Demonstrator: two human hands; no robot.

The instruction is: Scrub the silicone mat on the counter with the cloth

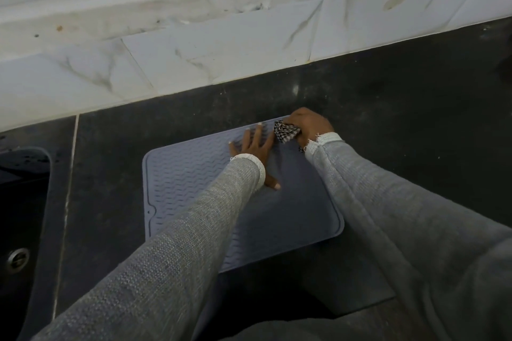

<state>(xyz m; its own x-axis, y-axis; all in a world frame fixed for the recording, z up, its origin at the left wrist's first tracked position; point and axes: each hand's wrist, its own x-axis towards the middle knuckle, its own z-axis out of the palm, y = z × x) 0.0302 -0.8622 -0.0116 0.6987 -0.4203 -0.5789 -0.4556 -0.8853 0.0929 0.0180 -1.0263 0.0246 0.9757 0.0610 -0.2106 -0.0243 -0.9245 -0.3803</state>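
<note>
Obs., left to right. Sink (25, 202) sits at the far left, dark, its drain visible low down. The mat (194, 174) lies flat on the dark counter (401, 119), just right of the sink and near the middle of the view; its ribbed face is up, and its long axis runs from near-right to far-left, roughly in line with your forearms. Your left hand (253, 147) rests on the mat's far half, fingers straight and spread, palm down, thumb pointing back toward you: it is pinning the mat, gripping nothing. Just right of those fingertips, touching or nearly so, the cloth (285, 133) is bunched into a wad at the mat's far-right corner. Your right hand (310, 124) is curled round it, fingers closed over the checked fabric, knuckles up. Key relation: nearly all the mat surface lies near and left of the cloth, so the stroke, as I judge it, has to pull back toward you along the right edge or sweep left. The left hand blocks a straight leftward sweep; expect to shift it or work round it. Keep the pin down, since the mat looks free to slide on the smooth counter. Scrubbing seems under way at the corner; how much is already covered cannot be told.
</note>
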